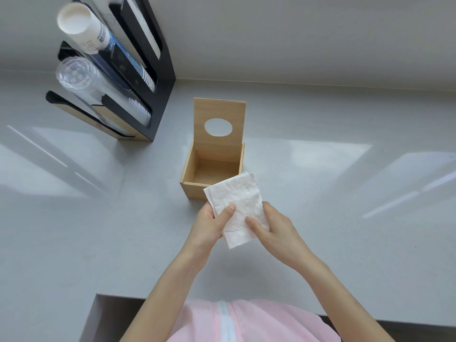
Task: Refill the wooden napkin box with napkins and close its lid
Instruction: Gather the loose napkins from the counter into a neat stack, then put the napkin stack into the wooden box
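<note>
Before the box (pixel 197 188), 2 hands gripping napkins (pixel 238 206)

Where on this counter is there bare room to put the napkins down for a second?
The counter is bare right of the wooden napkin box, out to the frame's edge, and also left of the box, in front of the black cup dispenser. It is crowded just in front of the box, where the left hand and right hand hold the napkins.

Both bare forearms are extended forward and converge. The left hand (pixel 209 224) and right hand (pixel 274 228) are brought close together, thumbs laid on top, fingers apparently curled underneath, hidden from view.
</note>
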Available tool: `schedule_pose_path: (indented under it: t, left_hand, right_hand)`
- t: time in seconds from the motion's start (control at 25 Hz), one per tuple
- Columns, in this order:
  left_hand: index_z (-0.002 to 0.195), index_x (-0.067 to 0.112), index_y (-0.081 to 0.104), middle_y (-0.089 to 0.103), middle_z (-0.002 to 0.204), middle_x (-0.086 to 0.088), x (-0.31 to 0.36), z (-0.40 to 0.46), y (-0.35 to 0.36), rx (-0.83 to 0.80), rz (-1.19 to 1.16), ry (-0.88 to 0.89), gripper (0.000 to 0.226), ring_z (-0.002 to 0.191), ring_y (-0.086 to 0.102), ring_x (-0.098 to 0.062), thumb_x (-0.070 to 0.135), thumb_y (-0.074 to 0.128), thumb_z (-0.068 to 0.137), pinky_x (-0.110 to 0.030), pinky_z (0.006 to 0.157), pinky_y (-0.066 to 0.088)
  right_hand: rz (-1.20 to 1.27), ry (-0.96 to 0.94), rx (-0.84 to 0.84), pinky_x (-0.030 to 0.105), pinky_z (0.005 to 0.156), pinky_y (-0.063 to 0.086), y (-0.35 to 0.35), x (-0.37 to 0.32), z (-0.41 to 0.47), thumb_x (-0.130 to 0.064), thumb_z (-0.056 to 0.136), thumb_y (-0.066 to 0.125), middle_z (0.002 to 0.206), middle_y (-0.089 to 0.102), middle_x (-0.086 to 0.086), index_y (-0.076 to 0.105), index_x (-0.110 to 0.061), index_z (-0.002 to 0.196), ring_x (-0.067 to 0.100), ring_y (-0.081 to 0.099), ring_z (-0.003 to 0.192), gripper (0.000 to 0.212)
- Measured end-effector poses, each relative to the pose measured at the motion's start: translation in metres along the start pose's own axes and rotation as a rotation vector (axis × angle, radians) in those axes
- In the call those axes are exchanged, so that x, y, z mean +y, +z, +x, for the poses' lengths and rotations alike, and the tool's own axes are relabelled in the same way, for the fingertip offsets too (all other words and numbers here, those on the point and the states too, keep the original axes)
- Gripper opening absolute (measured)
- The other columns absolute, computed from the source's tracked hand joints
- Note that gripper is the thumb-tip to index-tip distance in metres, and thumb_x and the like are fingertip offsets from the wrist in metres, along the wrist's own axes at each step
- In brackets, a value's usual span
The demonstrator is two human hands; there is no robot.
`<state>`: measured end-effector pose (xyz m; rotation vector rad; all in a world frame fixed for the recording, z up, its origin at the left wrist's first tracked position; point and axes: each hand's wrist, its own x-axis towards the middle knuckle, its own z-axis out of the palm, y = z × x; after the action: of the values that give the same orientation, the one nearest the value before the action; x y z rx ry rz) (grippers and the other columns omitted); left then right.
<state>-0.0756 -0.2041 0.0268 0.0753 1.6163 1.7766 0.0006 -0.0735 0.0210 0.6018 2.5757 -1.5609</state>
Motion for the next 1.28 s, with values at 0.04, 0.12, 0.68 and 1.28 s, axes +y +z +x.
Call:
schedule_pose_path:
  t: [0.04,0.12,0.68,1.28]
  left_hand:
    - [0.118,0.012,0.056,0.069,0.112,-0.007,0.001,0.0,-0.006,-0.001,-0.005,0.002,0.027,0.1,0.067,-0.022,0.017,0.05,0.092,-0.032,0.082,0.054]
    - [0.115,0.013,0.058,0.071,0.106,-0.003,0.003,0.0,-0.018,-0.01,-0.042,0.016,0.025,0.095,0.069,-0.017,0.016,0.048,0.093,-0.027,0.076,0.057]
    - [0.088,0.027,0.058,0.069,0.077,0.009,0.057,0.04,-0.085,0.036,0.162,0.139,0.009,0.064,0.065,0.0,0.018,0.059,0.087,-0.013,0.055,0.052]
    - [0.094,0.011,0.055,0.068,0.095,-0.007,0.078,0.096,-0.076,0.169,1.196,0.309,0.014,0.089,0.06,-0.029,0.022,0.053,0.085,-0.032,0.066,0.042]
  right_hand:
    - [0.008,-0.003,0.006,0.008,0.059,0.04,0.005,-0.002,0.001,-0.032,0.093,0.048,0.087,0.057,-0.015,0.047,-0.032,0.091,-0.006,0.053,0.077,0.002]
    - [0.086,0.018,0.013,0.004,0.06,0.042,0.012,-0.007,0.005,-0.03,0.092,0.05,0.086,0.059,-0.018,0.05,-0.031,0.094,-0.01,0.056,0.073,0.002]
    - [0.204,0.044,0.045,0.02,0.069,0.055,-0.01,-0.053,0.056,-0.012,0.085,0.063,0.09,0.069,0.006,0.061,-0.027,0.083,0.014,0.064,0.076,0.015]
    - [-0.827,-0.017,0.127,0.031,0.065,0.033,-0.017,-0.087,0.131,-0.008,0.085,0.046,0.102,0.063,0.012,0.06,-0.013,0.105,0.033,0.056,0.095,0.025]
